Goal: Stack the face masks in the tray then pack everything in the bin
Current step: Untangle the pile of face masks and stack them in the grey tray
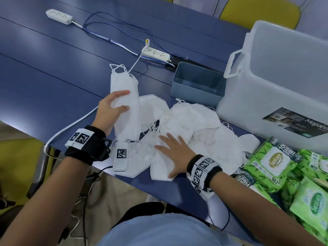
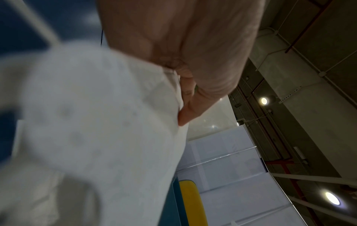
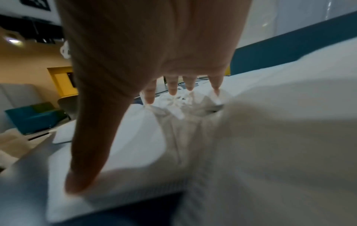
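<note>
My left hand (image 1: 113, 109) holds a stack of folded white face masks (image 1: 126, 96) upright above the blue table, fingers and thumb wrapped round its left side; the left wrist view shows the masks (image 2: 100, 122) pressed against my palm. A loose pile of white masks (image 1: 191, 125) covers the table in front of me. My right hand (image 1: 173, 153) lies flat on it with straight spread fingers (image 3: 172, 87). The small grey-blue tray (image 1: 179, 86) stands empty behind the pile. The clear plastic bin (image 1: 276, 82) stands at the right.
Green wet-wipe packs (image 1: 276, 162) lie at the near right beside the bin. Two white power strips (image 1: 156, 54) with cables cross the blue table (image 1: 53, 64) further back. A yellow chair (image 1: 262, 11) stands behind the bin.
</note>
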`<state>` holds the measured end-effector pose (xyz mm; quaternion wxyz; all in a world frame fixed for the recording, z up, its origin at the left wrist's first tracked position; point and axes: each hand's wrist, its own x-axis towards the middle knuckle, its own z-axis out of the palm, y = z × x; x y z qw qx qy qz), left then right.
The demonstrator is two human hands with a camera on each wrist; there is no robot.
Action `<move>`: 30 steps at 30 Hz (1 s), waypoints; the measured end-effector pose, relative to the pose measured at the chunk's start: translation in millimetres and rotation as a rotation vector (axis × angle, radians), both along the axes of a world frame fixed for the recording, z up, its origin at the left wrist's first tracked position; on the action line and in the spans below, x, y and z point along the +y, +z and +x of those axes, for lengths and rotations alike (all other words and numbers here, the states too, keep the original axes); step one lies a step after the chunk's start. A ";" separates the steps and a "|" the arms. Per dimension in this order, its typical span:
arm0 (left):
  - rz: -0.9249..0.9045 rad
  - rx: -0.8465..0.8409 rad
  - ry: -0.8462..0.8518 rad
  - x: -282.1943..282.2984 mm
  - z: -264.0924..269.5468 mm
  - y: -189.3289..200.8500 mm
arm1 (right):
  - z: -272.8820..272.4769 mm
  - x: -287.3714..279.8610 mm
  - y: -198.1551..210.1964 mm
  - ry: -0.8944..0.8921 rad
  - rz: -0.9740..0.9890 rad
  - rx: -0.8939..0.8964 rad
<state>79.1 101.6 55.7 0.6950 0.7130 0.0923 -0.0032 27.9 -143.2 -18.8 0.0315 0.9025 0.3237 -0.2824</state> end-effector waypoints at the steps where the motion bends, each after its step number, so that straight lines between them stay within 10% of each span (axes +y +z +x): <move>1: 0.002 0.004 0.005 1.7 -1.8 -0.4 | 0.2 7.5 -3.0 0.043 -0.006 -0.010; 12: 0.043 0.061 0.042 17.1 -19.3 -4.4 | 24.9 48.0 -6.5 -0.045 0.052 -0.137; 30: 0.033 0.038 0.120 39.9 -42.7 -4.9 | 49.8 -59.5 30.2 -0.613 0.552 0.061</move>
